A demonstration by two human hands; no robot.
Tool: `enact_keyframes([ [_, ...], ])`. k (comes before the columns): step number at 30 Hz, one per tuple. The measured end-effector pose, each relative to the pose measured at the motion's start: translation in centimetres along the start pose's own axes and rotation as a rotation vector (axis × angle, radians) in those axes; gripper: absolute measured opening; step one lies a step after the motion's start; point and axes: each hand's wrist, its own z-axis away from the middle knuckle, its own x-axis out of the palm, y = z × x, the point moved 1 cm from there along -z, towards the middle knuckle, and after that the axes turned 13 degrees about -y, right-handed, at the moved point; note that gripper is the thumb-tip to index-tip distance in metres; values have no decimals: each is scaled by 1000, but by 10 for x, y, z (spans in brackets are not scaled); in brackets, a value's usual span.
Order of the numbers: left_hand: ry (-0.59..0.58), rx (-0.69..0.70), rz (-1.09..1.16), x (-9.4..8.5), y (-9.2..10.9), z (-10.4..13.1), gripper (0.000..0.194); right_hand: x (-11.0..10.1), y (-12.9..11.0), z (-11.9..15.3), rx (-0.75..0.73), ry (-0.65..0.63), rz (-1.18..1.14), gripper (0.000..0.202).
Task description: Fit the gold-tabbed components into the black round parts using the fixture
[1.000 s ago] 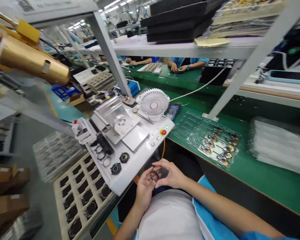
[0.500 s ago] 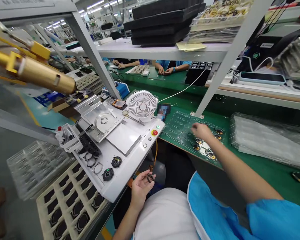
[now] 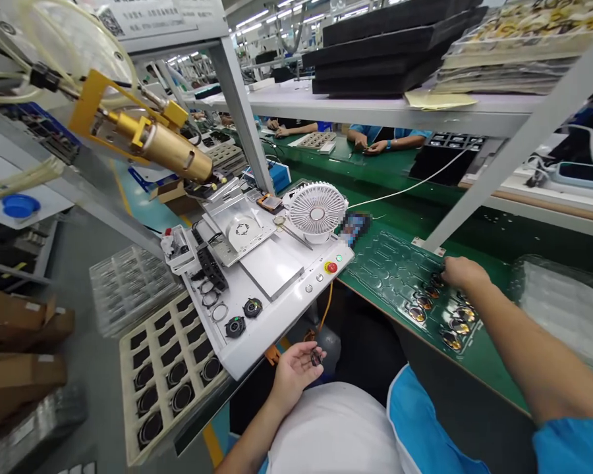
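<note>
My left hand (image 3: 296, 372) is low in front of my body, fingers curled round a small dark ring-like watch part (image 3: 316, 357). My right hand (image 3: 467, 273) reaches over the far right edge of a clear plastic tray (image 3: 375, 270) on the green bench. Its fingertips are closed together and what they grip, if anything, is hidden. Beside them, round watch parts (image 3: 458, 325) with dark and orange-gold surfaces lie in the tray's right-hand pockets. Two black round watch bodies (image 3: 235, 326) rest on the white machine base, close to several thin metal rings (image 3: 220, 312).
A white fan (image 3: 317, 212) and a red stop button (image 3: 331, 267) are on the machine. A gold cylinder (image 3: 178, 153) hangs above it at left. Below stands a cream tray (image 3: 128, 388) holding dark round parts. A slanted grey post (image 3: 504, 158) rises behind my right hand.
The view has swung left, so the bench appears further right. My right hand has moved from the tray's middle to its far right edge. My left hand still holds the ring-like part.
</note>
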Motion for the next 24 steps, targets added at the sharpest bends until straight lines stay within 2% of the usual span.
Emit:
enact_keyframes([
  [3,-5,-6,20,0,1,3,53,13,-17,15,29,56,-172,24],
  [5,-36,-13,21,1,2,4,56,41,-45,35,-40,0,-272,39],
  [7,-112,-5,18,5,7,3,63,79,-85,66,-163,-142,-419,50],
  [8,-163,11,19,8,10,1,67,98,-108,83,-264,-267,-603,52],
  [10,-266,49,25,13,16,-4,76,131,-154,117,-393,-490,-879,50],
  [11,-306,66,28,15,19,-7,80,143,-175,132,-436,-546,-951,45],
  [13,-343,99,32,16,23,-12,83,158,-206,152,-514,-510,-983,35],
  [16,-324,139,51,11,25,-13,82,166,-228,160,-618,-316,-919,24],
  [21,-259,144,156,3,27,-1,87,171,-231,161,-770,-273,-888,14],
  [24,-201,124,225,2,31,5,80,171,-232,166,-888,-214,-763,13],
])
